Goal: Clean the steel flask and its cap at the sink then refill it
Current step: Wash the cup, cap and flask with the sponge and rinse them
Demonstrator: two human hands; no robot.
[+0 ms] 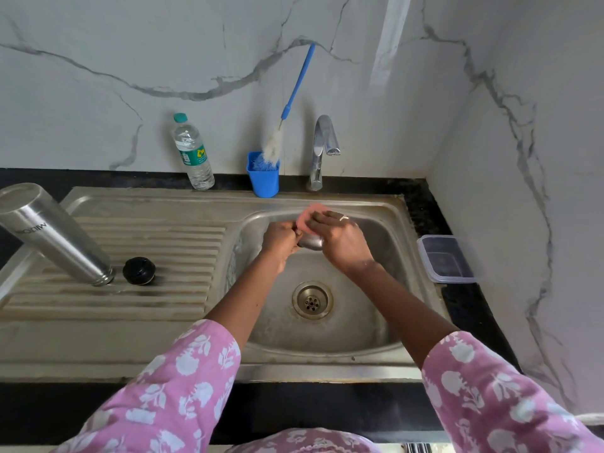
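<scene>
The steel flask [52, 232] stands upside down on the ribbed drainboard [170, 299] at the left. A black inner stopper [139, 270] lies beside its mouth. Over the sink basin [376, 308], my left hand [280, 238] grips a steel cap [310, 242]. My right hand [341, 238] holds a pink scrub pad [309, 215] against the cap's top. The hands hide most of the cap.
A chrome tap [322, 148] stands behind the basin with no water visible. A blue cup [264, 174] holds a long blue-handled bottle brush [295, 93]. A plastic water bottle [192, 153] stands to its left. A clear lidded box [449, 258] sits right of the sink.
</scene>
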